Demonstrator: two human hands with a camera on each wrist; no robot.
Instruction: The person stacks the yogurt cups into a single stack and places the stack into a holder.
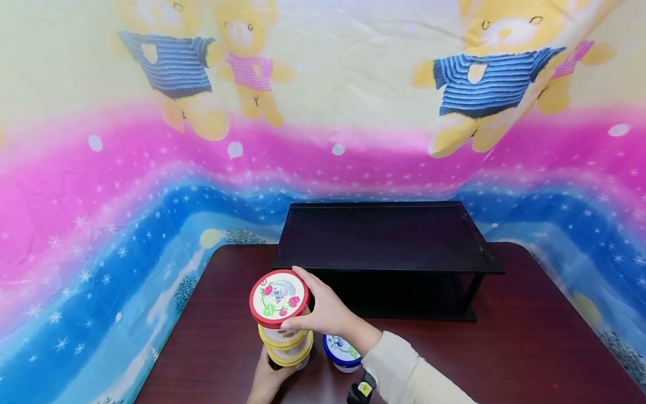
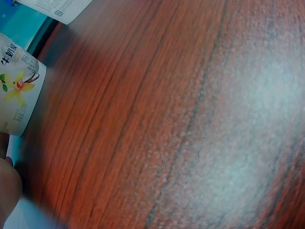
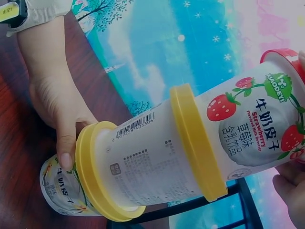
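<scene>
Three printed cups stand stacked on the table. On top is a strawberry drink cup with a red lid; my right hand grips it by the lid, thumb at the near side and fingers behind. Below it sits a yellow-lidded cup showing a barcode. The bottom cup, also yellow-lidded, has a yellow flower print, and my left hand holds it with the thumb against its side. In the left wrist view only part of that hand and the flower-printed cup show.
A blue-lidded cup stands just right of the stack, partly behind my right forearm. A black two-level shelf rests at the back of the dark wood table. A printed cloth hangs behind and along the sides.
</scene>
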